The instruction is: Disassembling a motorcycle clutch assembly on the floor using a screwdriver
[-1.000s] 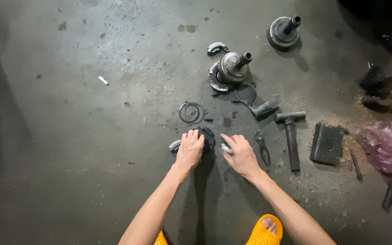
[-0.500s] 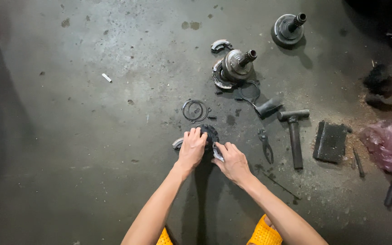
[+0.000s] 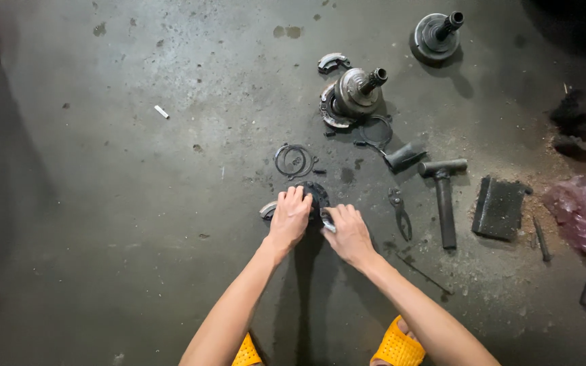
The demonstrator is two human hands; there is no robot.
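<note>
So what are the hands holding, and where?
The left hand presses on top of a dark round metal part; the right hand grips a small metal piece at its side.

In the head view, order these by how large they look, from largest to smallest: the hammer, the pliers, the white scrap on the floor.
1. hammer
2. pliers
3. white scrap

All three lie on the floor at a similar distance from the camera, so the order is fairly sure.

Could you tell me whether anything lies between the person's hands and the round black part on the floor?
Nothing visible does. The left hand rests right on the round black part, and the right hand touches its near side with a small metal piece. The pliers lie apart, off to the right.
</note>
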